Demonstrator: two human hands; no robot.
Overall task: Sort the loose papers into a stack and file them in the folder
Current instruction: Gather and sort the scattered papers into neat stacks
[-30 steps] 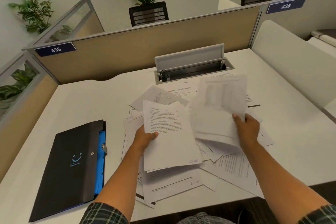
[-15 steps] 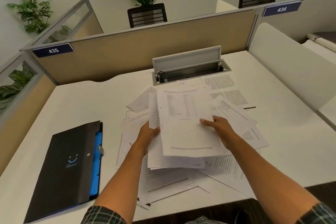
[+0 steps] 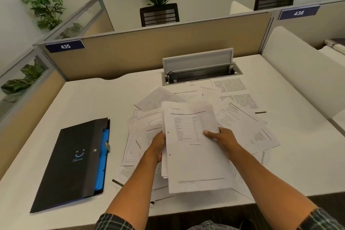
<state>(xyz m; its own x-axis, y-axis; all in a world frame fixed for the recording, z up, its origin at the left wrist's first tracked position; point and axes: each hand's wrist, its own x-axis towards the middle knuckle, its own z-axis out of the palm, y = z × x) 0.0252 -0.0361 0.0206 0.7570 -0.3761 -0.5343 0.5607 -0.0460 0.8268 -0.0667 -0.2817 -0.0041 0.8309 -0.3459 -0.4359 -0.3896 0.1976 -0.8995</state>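
A thin stack of white printed sheets (image 3: 194, 155) hangs just above the desk's middle, held by both hands. My left hand (image 3: 157, 147) grips its left edge from beneath. My right hand (image 3: 223, 137) holds the right edge, thumb lying on the top sheet. Under and around the stack, several loose papers (image 3: 240, 115) lie scattered and overlapping. The black folder (image 3: 74, 162) with blue inner dividers lies closed on the desk to the left, apart from both hands.
The white desk (image 3: 97, 99) is bounded by tan partition panels (image 3: 149, 50) behind and at the left. An open grey cable tray (image 3: 199, 71) sits at the back centre. A white divider (image 3: 306, 69) stands on the right. Potted plants sit beyond the partition.
My right hand carried a sheet from the right over onto the sheets in my left hand. Both hands now hold the combined stack, squared closer together.
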